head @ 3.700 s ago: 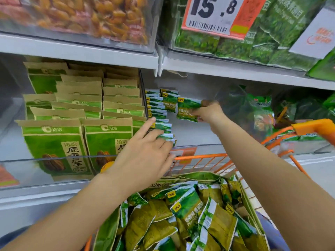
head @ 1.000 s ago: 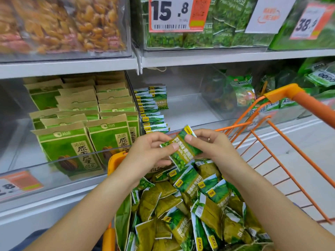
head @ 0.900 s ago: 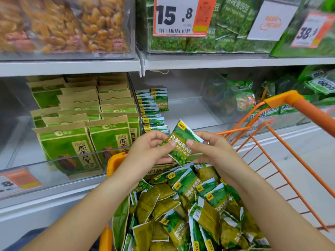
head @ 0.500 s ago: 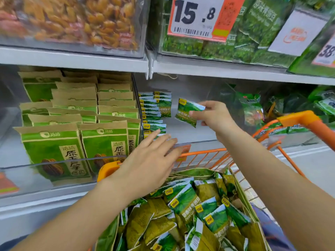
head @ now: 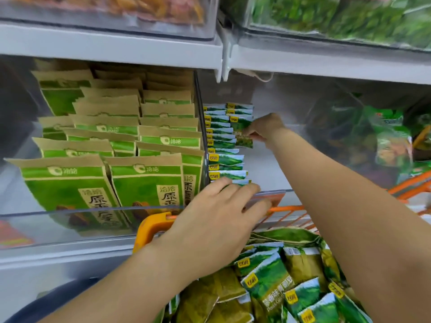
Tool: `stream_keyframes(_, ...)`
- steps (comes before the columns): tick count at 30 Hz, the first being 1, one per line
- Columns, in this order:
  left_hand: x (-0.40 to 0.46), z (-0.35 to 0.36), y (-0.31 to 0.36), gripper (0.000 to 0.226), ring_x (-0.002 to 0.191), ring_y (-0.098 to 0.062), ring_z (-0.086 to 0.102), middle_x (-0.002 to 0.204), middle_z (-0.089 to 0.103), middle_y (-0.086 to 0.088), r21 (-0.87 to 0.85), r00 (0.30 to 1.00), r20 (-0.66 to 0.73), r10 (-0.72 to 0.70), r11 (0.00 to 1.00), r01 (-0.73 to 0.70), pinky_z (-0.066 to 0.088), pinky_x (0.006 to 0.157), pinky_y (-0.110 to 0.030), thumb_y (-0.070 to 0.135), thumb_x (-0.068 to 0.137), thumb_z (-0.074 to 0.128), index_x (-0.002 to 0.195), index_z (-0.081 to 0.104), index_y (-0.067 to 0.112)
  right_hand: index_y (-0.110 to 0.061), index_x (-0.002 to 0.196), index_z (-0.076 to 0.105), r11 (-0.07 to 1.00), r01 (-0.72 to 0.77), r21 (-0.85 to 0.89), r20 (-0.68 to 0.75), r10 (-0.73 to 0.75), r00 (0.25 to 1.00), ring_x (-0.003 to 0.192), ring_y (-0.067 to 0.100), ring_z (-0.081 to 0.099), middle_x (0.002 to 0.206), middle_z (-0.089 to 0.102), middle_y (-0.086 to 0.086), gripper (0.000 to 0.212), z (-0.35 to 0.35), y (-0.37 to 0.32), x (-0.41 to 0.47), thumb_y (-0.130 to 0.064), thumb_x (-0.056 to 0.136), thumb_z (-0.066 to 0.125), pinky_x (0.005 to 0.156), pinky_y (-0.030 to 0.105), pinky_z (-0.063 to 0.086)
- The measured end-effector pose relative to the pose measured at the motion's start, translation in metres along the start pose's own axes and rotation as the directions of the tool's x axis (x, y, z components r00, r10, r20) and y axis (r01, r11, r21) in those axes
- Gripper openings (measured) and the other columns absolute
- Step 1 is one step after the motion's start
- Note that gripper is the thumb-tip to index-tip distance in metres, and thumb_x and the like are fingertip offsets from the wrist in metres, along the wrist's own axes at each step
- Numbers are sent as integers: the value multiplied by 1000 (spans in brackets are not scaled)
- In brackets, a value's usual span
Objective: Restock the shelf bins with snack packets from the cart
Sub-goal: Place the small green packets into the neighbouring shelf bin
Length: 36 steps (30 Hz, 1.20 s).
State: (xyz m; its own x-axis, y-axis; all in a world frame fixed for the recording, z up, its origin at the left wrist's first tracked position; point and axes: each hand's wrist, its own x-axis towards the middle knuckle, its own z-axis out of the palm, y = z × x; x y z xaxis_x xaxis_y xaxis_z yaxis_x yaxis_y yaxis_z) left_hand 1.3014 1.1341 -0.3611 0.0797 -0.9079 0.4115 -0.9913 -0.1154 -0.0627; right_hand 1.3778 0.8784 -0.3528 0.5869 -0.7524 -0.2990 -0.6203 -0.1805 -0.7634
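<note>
**Packet going in at the back of the bin**

Packet (head: 243, 136) of green peas sits pinched in the right hand (head: 265, 129), deep inside the clear shelf bin (head: 279, 164), its edge just touching the second column begun beside the standing row of packets (head: 224, 145); fingers curl round its right edge, so the hand is plainly closed on it. The left hand (head: 217, 220) lies flat and spread at the bin's front lip, fingertips (head: 250, 188) resting on the nearest packets of the row, holding nothing. Below, the orange cart (head: 154, 226) is heaped with more packets (head: 268, 283) of the same kind, so by my reckoning much of the job is left.

What could go wrong: the packet looks light and slippery; let go before it leans on a neighbour, it would likely flop flat on the bare bin floor. The row stands on edge along the divider (head: 200, 127), and a nudge from the wrist on the way out could topple it like dominoes; the left hand seems to be guarding against that. The brown-topped bags (head: 144, 178) next door are behind the divider and look safe.
</note>
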Motion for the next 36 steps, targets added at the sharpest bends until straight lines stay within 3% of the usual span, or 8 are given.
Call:
stream_keyframes(3,0,-1,0,40,92,-26,62,124,61,-10,-9,1000,7,-19,1000,19,37,93,-39,26,83,61,122,58,18,-8,71,51,998,-4,58,89,-1,996,66,13,56,80,58,7,23,6,5,-4,4,79,69,67,22,53)
stream_keyframes(9,0,0,1,40,93,-26,61,124,61,-9,-5,1000,14,-25,1000,25,38,92,-38,26,83,62,122,58,18,-8,67,53,996,-15,-93,91,23,996,101,27,67,105,70,19,30,11,10,-4,1,69,81,94,42,53)
stream_keyframes(12,-1,0,1,38,91,-26,60,124,60,-9,2,1000,14,-27,1000,26,38,91,-38,25,84,58,121,58,18,-7,87,55,986,33,-166,66,-23,998,94,29,67,108,68,20,32,13,11,-3,-2,70,81,90,39,54)
stream_keyframes(17,-1,1,1,38,90,-26,60,123,60,-10,4,1000,4,-22,1000,22,38,91,-37,25,84,60,121,58,17,-2,121,46,907,186,-378,-105,-241,965,115,32,53,122,56,16,45,13,11,-7,-12,83,69,87,36,46)
stream_keyframes(23,-2,1,0,38,89,-27,62,122,61,-10,13,1000,4,-15,1000,15,37,91,-38,25,82,61,119,59,17,-6,97,53,941,118,-317,-24,-132,991,99,31,64,104,64,15,25,13,6,-19,-3,79,70,85,37,53)
stream_keyframes(27,0,-1,-2,39,91,-26,63,122,62,-10,22,1000,5,-10,1000,10,36,90,-36,25,81,57,119,60,18,3,121,57,971,95,-220,1,-97,995,96,29,68,105,67,18,46,-11,-5,-46,-6,79,74,92,37,52)
stream_keyframes(32,-1,-3,-5,44,95,-28,65,124,61,-12,-10,999,41,-4,1000,4,36,91,-37,27,80,60,123,57,17,-6,100,70,950,311,3,-132,-308,942,73,23,67,82,68,11,18,-66,-5,-130,-12,83,70,81,35,58)
stream_keyframes(36,0,-18,1,47,106,-31,63,140,50,-11,-148,998,61,-30,988,38,48,89,-40,37,87,42,128,54,18,-18,80,70,904,398,-157,-136,-419,898,61,13,64,68,67,3,4,-109,16,-207,-17,84,69,64,27,51)
